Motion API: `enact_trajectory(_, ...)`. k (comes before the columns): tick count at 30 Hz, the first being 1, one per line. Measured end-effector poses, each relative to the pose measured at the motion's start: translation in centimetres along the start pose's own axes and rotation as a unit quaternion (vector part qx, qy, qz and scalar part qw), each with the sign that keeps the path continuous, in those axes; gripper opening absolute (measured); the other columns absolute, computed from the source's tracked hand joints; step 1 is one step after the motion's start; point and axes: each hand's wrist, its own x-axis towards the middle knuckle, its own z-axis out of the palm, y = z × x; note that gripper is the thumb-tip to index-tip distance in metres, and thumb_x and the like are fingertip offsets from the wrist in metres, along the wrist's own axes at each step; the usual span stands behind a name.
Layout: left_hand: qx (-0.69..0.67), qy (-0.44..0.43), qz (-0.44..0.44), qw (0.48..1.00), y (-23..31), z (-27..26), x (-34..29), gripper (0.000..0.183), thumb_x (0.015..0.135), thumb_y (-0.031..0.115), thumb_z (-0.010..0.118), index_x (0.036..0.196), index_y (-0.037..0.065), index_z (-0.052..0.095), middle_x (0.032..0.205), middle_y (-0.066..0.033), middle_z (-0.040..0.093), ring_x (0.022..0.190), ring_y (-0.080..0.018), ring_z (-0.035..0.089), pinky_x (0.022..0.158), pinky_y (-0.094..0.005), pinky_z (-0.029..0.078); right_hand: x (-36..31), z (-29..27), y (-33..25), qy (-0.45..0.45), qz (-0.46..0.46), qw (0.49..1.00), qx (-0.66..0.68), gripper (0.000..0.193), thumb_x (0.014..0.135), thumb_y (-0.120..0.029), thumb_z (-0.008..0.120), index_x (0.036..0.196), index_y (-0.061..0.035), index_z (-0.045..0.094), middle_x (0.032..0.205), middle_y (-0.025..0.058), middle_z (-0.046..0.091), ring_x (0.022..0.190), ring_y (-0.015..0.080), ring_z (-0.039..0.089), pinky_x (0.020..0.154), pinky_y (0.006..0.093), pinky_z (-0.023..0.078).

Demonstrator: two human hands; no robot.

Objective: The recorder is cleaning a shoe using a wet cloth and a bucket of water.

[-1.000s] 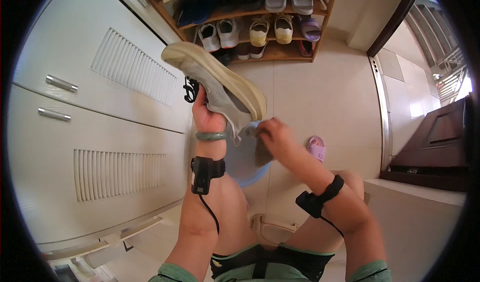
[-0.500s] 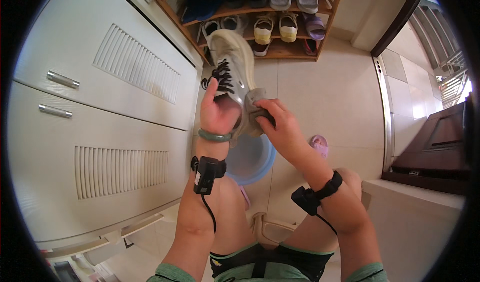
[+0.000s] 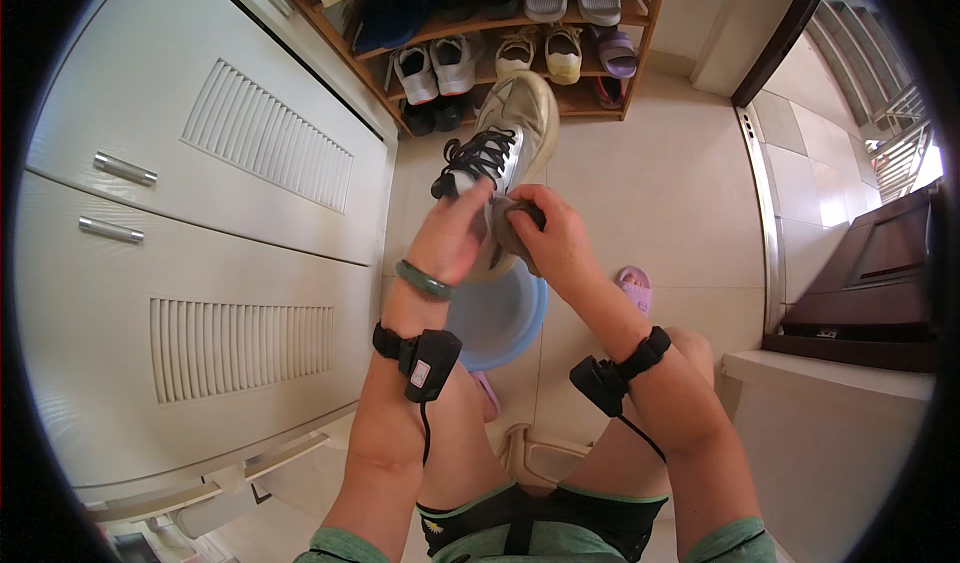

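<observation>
A white and silver sneaker with black laces is held up in front of me, toe pointing away and tipped over to the right. My left hand grips it at the ankle opening; the fingers are partly hidden inside. My right hand pinches a bunched grey cloth against the right side of the shoe near the heel. Below the shoe stands a light blue basin, partly covered by the shoe and my left hand.
A wooden shoe rack with several pairs of shoes and slippers stands at the far side. White louvred cabinet doors run along the left. A dark door is at the right by the doorway. Pink slippers are on my feet.
The sneaker has moved to the right and nearer, and turned so its toe leans right. My left wrist has rotated with it. The cloth stays pressed against the shoe's side.
</observation>
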Motion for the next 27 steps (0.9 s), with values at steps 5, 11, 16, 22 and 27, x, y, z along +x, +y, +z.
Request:
enact_trajectory(5,0.179,-0.055,-0.020,0.982,0.2,0.4,-1.2,0.031,0.085,0.012,0.058,0.114,0.002,0.050,0.097,-0.0013,0.056,0.086,-0.0107,0.051,0.076,-0.0275,0.043,1.0,0.6,1.6,0.040,0.032,0.998,0.029,0.023,0.081,-0.010,0.056,0.102,-0.0010,0.057,0.088,0.0146,0.061,0.082,0.0251,0.058,0.074,0.0324,0.046)
enact_trajectory(11,0.145,0.060,-0.031,0.987,-0.3,-1.8,-0.5,0.022,0.087,0.012,0.056,0.107,0.002,0.053,0.093,-0.0019,0.056,0.076,-0.0139,0.053,0.068,-0.0305,0.046,1.2,0.3,1.3,0.018,-0.002,0.999,-0.042,0.028,0.080,-0.018,0.059,0.104,-0.0030,0.058,0.091,0.0187,0.062,0.088,0.0353,0.059,0.077,0.0381,0.047)
enact_trajectory(16,0.013,0.118,0.061,0.991,0.0,-3.5,0.1,0.018,0.087,0.011,0.055,0.100,-0.002,0.057,0.096,-0.0083,0.059,0.089,-0.0194,0.056,0.079,-0.0358,0.046,-1.7,1.1,-0.7,-0.139,-0.037,0.981,-0.127,0.032,0.079,-0.025,0.062,0.103,-0.0041,0.056,0.093,0.0166,0.061,0.084,0.0359,0.059,0.073,0.0415,0.048)
enact_trajectory(22,-0.109,0.083,-0.137,0.981,-1.4,-4.4,0.9,0.029,0.092,0.015,0.044,0.116,-0.002,0.050,0.116,-0.0143,0.055,0.106,-0.0264,0.053,0.095,-0.0395,0.040,-0.4,2.6,-0.4,-0.023,-0.116,0.953,-0.279,0.021,0.083,-0.022,0.056,0.091,-0.0033,0.052,0.082,0.0158,0.061,0.077,0.0346,0.059,0.066,0.0443,0.048)
enact_trajectory(27,-0.105,0.092,-0.118,0.983,-1.9,-2.6,0.1,0.029,0.092,0.015,0.044,0.113,-0.003,0.050,0.114,-0.0152,0.056,0.103,-0.0267,0.055,0.094,-0.0391,0.042,1.6,2.4,1.1,-0.003,-0.003,0.942,-0.336,0.018,0.085,-0.021,0.052,0.083,-0.0043,0.047,0.074,0.0173,0.061,0.068,0.0359,0.060,0.059,0.0454,0.048)
